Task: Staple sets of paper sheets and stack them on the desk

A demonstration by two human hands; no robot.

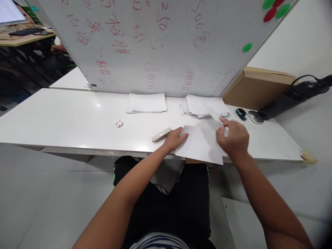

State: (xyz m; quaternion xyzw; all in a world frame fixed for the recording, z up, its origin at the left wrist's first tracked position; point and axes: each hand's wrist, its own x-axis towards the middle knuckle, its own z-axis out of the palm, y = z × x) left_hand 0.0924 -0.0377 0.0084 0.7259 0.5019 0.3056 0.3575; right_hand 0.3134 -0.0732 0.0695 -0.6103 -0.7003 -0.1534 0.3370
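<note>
Across the room to the far left, a lit monitor (pixel 11 12) stands on a wooden table, and part of another person's arm (pixel 58 47) shows below it. Closer by, the long white desk (pixel 64 121) runs in front of someone seated in black trousers. On its left half lies a small white looped thing (pixel 119 123), too small for me to name. Further right, a stack of white paper (pixel 147 103) sits against the foot of the whiteboard (pixel 171 55), which carries red handwriting.

Nearer the front edge lies a pale stapler-like tool (pixel 160 135), and just beside it is the left hand (pixel 175 139). That hand is clamped on the left side of a loose white sheet (pixel 199 141), thumb on top; the sheet lies before the person, its near edge hanging past the desk's front. Behind it rests a second, less even stack (pixel 203 104), several edges fanned out.

Over the sheet's right side is the right hand (pixel 233 138), fingers curled, a small gap between thumb and forefinger — whether they have hold of the paper I cannot tell.

Beyond the second stack, a brown cardboard box (pixel 238 91) stands by the wall; its contents are hidden from where I look. Before it lie a dark watch-like thing (pixel 241 113) and a grey mouse (pixel 256 117), then a black bottle (pixel 287 100) with a carrying loop — capped, its inside not visible.
</note>
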